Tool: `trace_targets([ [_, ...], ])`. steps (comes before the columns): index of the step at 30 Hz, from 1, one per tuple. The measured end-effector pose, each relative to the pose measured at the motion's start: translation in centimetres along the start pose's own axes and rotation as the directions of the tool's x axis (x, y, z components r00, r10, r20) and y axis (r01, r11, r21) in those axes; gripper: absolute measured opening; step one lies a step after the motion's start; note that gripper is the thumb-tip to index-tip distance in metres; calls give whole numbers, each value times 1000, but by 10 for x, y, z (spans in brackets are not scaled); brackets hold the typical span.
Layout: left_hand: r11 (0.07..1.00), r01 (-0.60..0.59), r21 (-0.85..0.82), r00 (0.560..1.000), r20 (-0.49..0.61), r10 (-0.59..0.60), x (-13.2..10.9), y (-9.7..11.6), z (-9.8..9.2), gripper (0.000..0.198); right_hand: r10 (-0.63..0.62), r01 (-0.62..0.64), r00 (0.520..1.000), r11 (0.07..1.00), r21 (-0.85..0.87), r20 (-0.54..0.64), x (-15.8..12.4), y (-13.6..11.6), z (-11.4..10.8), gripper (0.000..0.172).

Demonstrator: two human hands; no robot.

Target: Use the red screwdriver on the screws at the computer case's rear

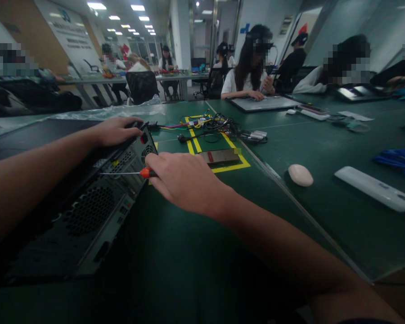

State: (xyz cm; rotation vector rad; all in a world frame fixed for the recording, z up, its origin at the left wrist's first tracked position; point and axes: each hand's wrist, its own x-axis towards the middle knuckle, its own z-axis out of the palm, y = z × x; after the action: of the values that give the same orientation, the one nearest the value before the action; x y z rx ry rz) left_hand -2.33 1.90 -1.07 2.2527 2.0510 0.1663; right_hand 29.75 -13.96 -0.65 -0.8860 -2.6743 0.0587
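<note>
A black computer case [87, 211] lies at the left with its metal rear panel, vents and ports facing me. My left hand [119, 130] rests on the case's upper far edge, its fingers partly bent over the corner. In my right hand [189, 182] is a screwdriver [144, 173] with an orange and black handle. Its thin shaft points left across the rear panel, with the tip near the panel's edge; whether it touches a screw I cannot tell. Just beyond my right hand a grey-brown box [221, 156] lies inside yellow tape marks.
Tangled cables [222, 123] lie on the green table [283, 225] behind the box. To the right are a pale oval object [300, 175], a white elongated device [374, 188] and blue cloth [400, 162]. People sit across the table, one at a flat panel [266, 104].
</note>
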Motion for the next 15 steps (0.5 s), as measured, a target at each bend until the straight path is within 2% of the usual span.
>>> trace_targets([
  [6, 999, -40, -27, 999, -18, 40, 2, -3, 2, 98, -11, 11, 1000, 1000, 10, -1, -1, -2, -1, 33],
  [15, 999, -40, -27, 999, -22, 40, 0, -3, 2, 104, -39, 39, 999, 999, 17, -20, -3, -6, 6, 38],
])
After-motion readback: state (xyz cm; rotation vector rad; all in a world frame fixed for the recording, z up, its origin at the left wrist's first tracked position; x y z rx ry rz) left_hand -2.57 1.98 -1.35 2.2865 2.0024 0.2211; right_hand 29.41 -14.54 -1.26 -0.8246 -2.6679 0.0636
